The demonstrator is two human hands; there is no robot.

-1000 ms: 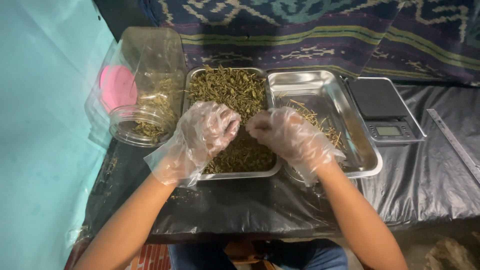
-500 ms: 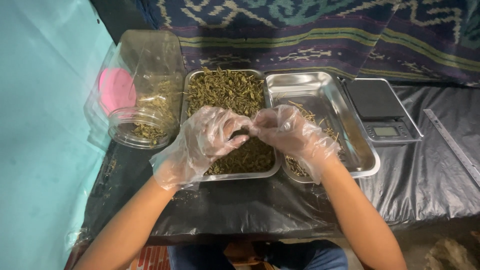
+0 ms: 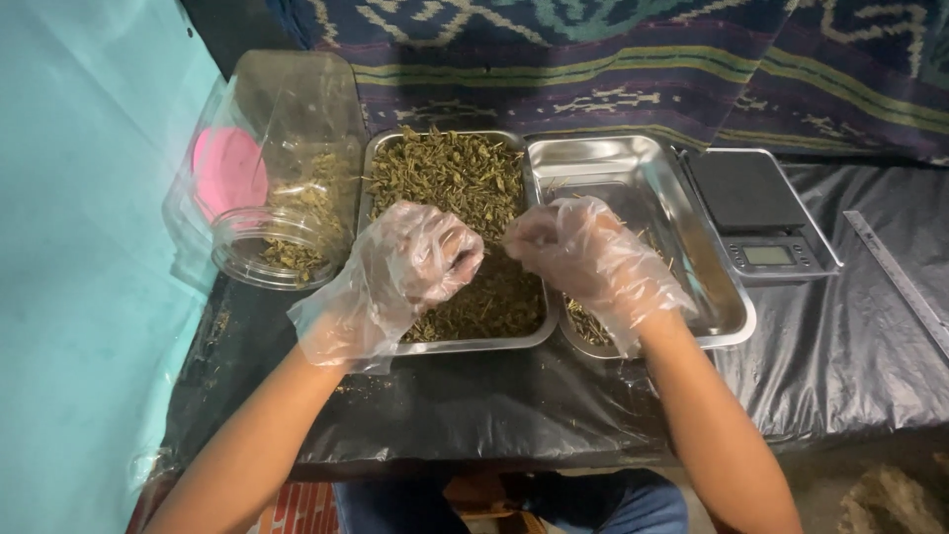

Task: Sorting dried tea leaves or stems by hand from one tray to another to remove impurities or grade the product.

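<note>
Both my hands wear loose clear plastic gloves and hover over a steel tray (image 3: 373, 170) heaped with dried green-brown herbs (image 3: 447, 176). My left hand (image 3: 410, 267) is curled, its fingertips pinching a bit of herb above the tray's near half. My right hand (image 3: 578, 252) is close beside it, fingers closed on the same small sprig between them. A second steel tray (image 3: 633, 163) to the right holds only a few stems (image 3: 588, 324) under my right wrist.
A clear plastic jar (image 3: 287, 178) with a pink lid end lies on its side at the left, some herb inside. A small digital scale (image 3: 761, 213) stands right of the trays. Black plastic sheet (image 3: 840, 346) covers the table; a metal ruler (image 3: 895, 277) lies at the right.
Both hands have stayed over the left tray, fingertips working together; the right hand has drawn slightly left toward the left hand.
</note>
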